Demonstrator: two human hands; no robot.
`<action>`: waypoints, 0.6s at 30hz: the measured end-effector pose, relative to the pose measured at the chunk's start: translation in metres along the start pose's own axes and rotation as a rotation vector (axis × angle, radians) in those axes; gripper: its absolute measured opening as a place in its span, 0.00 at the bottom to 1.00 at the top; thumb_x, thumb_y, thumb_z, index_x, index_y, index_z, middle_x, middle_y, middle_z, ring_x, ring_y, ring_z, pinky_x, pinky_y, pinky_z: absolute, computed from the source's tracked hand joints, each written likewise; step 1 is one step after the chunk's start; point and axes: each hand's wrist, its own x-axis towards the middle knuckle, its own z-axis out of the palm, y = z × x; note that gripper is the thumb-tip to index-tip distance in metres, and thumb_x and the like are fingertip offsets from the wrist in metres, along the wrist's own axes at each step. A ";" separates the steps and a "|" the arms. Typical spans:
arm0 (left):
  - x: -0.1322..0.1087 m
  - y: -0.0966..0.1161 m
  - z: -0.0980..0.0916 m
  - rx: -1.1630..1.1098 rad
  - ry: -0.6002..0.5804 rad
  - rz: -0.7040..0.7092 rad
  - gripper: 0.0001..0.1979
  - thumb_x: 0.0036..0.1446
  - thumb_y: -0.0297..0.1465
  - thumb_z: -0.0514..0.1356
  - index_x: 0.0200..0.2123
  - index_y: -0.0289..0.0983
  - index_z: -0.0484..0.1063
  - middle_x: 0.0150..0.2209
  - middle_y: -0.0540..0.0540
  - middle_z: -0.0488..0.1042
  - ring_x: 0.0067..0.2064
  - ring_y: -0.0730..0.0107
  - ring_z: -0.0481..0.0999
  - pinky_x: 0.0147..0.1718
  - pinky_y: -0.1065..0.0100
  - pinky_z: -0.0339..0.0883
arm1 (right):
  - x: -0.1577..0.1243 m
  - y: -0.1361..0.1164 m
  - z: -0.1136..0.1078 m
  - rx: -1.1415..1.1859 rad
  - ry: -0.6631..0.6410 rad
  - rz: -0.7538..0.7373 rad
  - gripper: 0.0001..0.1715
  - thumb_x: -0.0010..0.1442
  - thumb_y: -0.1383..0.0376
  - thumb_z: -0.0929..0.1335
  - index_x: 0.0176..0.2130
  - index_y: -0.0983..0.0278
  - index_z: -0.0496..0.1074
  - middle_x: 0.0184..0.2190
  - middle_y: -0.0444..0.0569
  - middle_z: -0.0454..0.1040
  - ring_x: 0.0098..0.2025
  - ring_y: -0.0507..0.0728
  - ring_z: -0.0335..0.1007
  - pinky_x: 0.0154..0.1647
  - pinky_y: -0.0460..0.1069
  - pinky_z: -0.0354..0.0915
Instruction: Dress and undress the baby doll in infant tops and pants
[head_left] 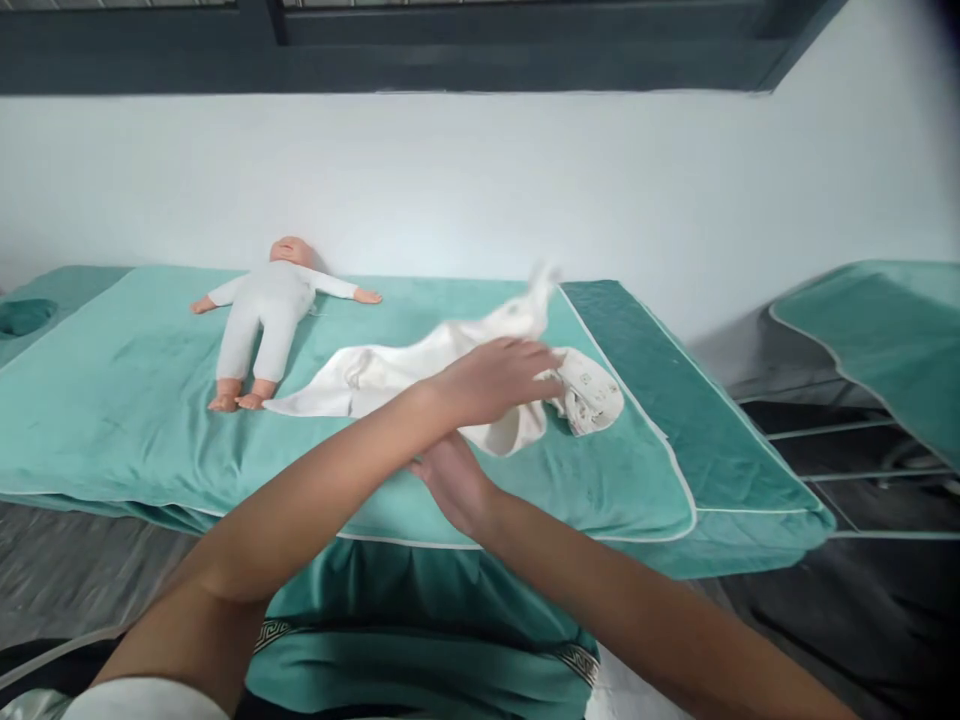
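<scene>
- We are viewing a green bed (pixel 135 420) standing against a white wall (pixel 480 185); a dark frame (pixel 450 62) is running along the top of that wall.
- A doll (pixel 266 300) in a white suit is lying face up on the left part of the bed, its head toward the wall and its arms spreading wide.
- A white cloth (pixel 397 365) is lying loosely across the middle of the bed, right of the doll; its pointed left end is reaching the doll's feet, and we are not managing to tell whether the two are touching.
- Part of the cloth is standing up above the left hand (pixel 499 380), and its top is showing as a blur.
- A patterned bundle (pixel 592 395) is lying just beyond the left fingertips; we are failing to make out whether it is joined to the white cloth.
- The forearms are crossing, the left lying over the right wrist.
- The left hand is pointing right, over the cloth, its fingers bending slightly near the bundle; we are not seeing clearly whether they are gripping fabric.
- The right hand (pixel 455 485) is sitting below the left wrist, its fingers mostly hiding; we cannot be telling whether they are open or closed.
- A second bed (pixel 885 340) is standing apart at the right.
</scene>
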 end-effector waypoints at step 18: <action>-0.057 -0.124 0.055 0.030 0.241 -0.420 0.09 0.65 0.27 0.54 0.44 0.42 0.71 0.46 0.43 0.79 0.47 0.56 0.77 0.41 0.59 0.67 | 0.129 -0.042 -0.093 -1.452 0.022 -0.382 0.17 0.69 0.59 0.62 0.52 0.62 0.73 0.51 0.58 0.78 0.53 0.68 0.72 0.56 0.61 0.66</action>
